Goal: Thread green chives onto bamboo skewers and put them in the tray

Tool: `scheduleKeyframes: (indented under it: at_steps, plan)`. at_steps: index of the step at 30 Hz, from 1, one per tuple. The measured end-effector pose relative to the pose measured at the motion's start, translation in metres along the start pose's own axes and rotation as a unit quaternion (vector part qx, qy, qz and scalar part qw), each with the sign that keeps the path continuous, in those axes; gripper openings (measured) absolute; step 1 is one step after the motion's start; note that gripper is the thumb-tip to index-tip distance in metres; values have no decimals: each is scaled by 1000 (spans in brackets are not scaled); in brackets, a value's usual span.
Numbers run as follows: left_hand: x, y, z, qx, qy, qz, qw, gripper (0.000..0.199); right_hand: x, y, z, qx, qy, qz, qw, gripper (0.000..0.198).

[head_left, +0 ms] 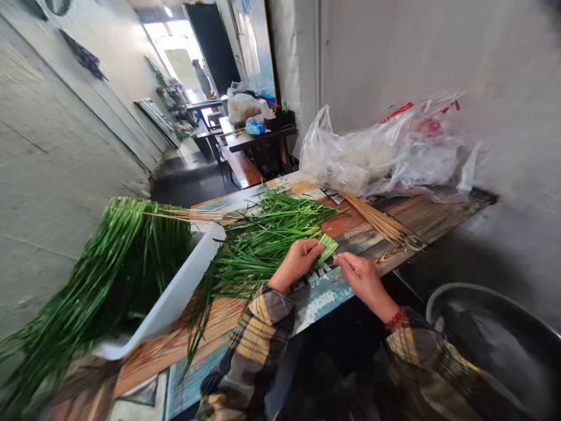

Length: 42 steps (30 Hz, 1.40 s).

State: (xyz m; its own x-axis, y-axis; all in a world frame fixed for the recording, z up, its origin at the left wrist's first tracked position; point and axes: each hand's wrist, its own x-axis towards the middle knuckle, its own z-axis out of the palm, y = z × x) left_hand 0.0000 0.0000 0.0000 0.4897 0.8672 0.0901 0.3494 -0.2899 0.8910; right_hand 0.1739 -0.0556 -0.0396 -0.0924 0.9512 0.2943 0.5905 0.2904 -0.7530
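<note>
While the left fingers (pixel 314 251) pinch flat, ribbed, pale-green stalks (pixel 328 245), the right fingers (pixel 344 260) pinch a slender stick (pixel 335 255).

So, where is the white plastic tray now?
In the head view, the white plastic tray is at the left, holding long green leaves, beside the loose green pile on the patterned table.

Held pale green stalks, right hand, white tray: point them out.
Pale green stalks (pixel 326 248): head view, middle of the held bunch.
Right hand (pixel 360 278): head view, back of the hand.
White tray (pixel 184 287): head view, side wall.
</note>
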Motion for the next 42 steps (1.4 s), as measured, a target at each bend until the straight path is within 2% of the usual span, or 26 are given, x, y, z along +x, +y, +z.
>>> scheduleKeyframes:
  at_steps: [6, 11, 12, 17, 20, 24, 27, 31, 34, 38, 42]
  plan:
    - [-3, 2, 0, -15, -12, 9, 1000, 40, 10, -16, 3, 20, -3, 0, 1000, 35]
    - [-5, 2, -5, 30, -30, 17, 999, 38, 6, -7, -8, 118, -100, 48, 987, 32]
    - [-5, 2, -5, 42, -35, 22, 998, 37, 5, -4, -12, 129, -103, 52, 985, 32]
    - [-7, 1, -4, 81, -38, 51, 995, 26, 13, 0, -19, 104, -26, 48, 993, 38]
    - [-9, 0, -3, 103, -39, 58, 992, 18, 20, -6, -5, 59, -9, 5, 998, 37]
    - [-12, -1, -3, 100, -35, 59, 993, 16, 20, -9, 19, -1, 61, -16, 998, 37]
    - [-11, -3, -8, 59, 6, 54, 997, 17, 12, -5, 25, -26, 84, -6, 996, 38]
    - [-7, -9, -23, 7, 167, 19, 986, 21, -1, 0, 25, -31, 65, -12, 997, 37]
    - [-7, -14, -32, 13, 231, 11, 973, 23, -6, 0, 27, -28, 60, -23, 998, 36]
    - [-9, -18, -35, 115, 241, 28, 963, 19, -6, -2, 29, -32, 65, -28, 997, 34]
    - [-11, -17, -28, 235, 179, 54, 954, 14, -5, -3, 29, -35, 71, -24, 997, 35]
